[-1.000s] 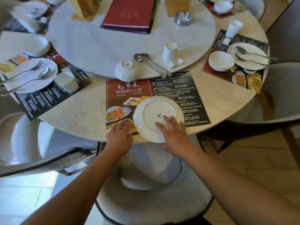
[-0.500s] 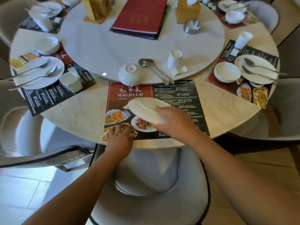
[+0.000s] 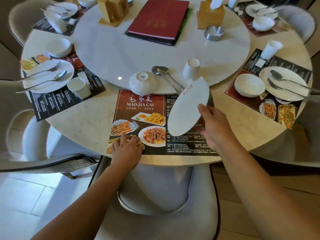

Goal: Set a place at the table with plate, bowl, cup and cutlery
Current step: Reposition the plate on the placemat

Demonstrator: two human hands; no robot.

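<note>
My right hand (image 3: 215, 126) grips the lower right rim of a white plate (image 3: 187, 104), which is tilted steeply on edge above the right half of the printed placemat (image 3: 138, 108). My left hand (image 3: 127, 149) rests with curled fingers on the placemat's near left corner. On the raised turntable's (image 3: 121, 54) near edge sit an upside-down white bowl (image 3: 142, 83), a spoon and another piece of cutlery (image 3: 167, 77), and an upside-down white cup (image 3: 191, 69), partly behind the plate.
Set places with plate, bowl, cup and cutlery lie at the left (image 3: 50, 75) and right (image 3: 284, 82). A red menu folder (image 3: 159, 19), wooden holders (image 3: 113, 10) and a metal ashtray (image 3: 213, 32) stand on the turntable. A grey chair (image 3: 155, 196) sits below me.
The plate lay face down on the placemat; my right hand lifted it and turned it over to the right, now held on edge. My left hand stayed on the mat's corner.
</note>
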